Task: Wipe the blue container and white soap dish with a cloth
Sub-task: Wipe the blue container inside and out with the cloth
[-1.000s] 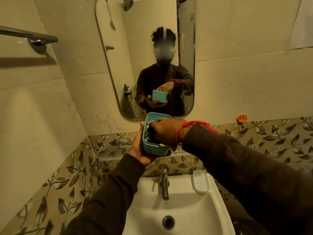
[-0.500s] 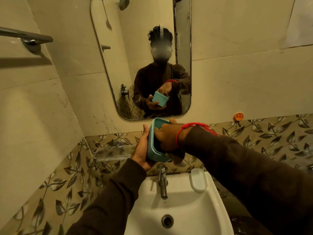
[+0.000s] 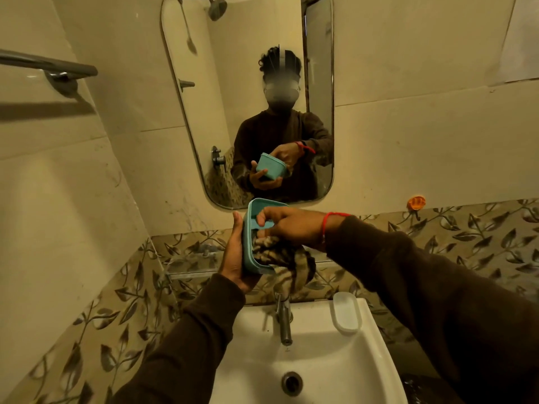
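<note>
I read this as the first half of the job — the blue container (image 3: 253, 237) is being wiped, and the white soap dish (image 3: 346, 316) has not been touched. My left hand (image 3: 236, 258) cups the container from below and behind, holding it tipped on its side above the tap (image 3: 283, 322), its open mouth turned toward my right. My right hand (image 3: 287, 227) is hooked over the rim, fingers curled inside and pressing the striped cloth (image 3: 287, 265) against the inner wall, while the rest of the cloth spills out and hangs below. The soap dish sits on the right rear corner of the basin (image 3: 376, 354), well apart from both hands. Next, I judge, the cloth has to sweep the remaining inner faces and the outside — then the container must be set down so one hand can take up the dish.
</note>
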Available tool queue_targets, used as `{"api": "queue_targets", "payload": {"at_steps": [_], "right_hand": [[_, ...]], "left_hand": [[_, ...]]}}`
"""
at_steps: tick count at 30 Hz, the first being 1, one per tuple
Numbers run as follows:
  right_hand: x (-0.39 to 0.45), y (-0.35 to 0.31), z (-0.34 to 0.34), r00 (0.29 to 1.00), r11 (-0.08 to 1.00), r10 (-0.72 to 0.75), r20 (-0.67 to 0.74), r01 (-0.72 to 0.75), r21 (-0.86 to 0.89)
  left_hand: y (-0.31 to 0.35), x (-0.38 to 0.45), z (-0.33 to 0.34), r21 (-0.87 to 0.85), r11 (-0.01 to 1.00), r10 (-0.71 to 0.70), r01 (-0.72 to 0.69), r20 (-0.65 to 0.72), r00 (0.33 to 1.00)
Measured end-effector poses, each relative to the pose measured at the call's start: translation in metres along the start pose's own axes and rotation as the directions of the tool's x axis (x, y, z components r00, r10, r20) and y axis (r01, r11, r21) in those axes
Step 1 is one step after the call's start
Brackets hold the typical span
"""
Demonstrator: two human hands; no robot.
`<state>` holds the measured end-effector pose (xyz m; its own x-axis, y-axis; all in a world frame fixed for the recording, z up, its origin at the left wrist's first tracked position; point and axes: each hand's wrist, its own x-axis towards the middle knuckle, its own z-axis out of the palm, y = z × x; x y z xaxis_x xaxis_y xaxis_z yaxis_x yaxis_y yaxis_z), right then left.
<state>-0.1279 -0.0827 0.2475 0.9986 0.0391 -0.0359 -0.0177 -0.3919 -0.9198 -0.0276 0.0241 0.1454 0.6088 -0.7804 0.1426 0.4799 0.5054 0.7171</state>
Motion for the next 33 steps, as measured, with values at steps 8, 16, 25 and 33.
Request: {"api": "queue_targets", "payload": {"at_steps": [8,16,25,33], "right_hand": [[-0.001,-0.013,-0.025,0.958,0.839,-0.074,-0.276,0.209,0.502],[-0.006,-0.023,-0.026,0.897,0.985,-0.153,-0.415,0.171,0.008],[0.006,-0.001,0.021,0.985,0.363,-0.155,-0.071,-0.009,-0.932],[0.001,0.000,0.014,0.957,0.610,-0.289,-0.011,0.176,-0.773]], "left_hand": [[-0.005,-0.003,-0.005,-0.040,0.999,-0.023,0.021,-0.055,0.998],[-0.004,-0.007,-0.004,-0.120,0.993,-0.005,-0.001,-0.053,0.999],[-0.014,-0.006,0.013,-0.088,0.996,0.022,-0.032,-0.106,0.994],[-0.014,-0.009,0.006,-0.085,0.994,0.052,-0.064,-0.134,0.990]]}}
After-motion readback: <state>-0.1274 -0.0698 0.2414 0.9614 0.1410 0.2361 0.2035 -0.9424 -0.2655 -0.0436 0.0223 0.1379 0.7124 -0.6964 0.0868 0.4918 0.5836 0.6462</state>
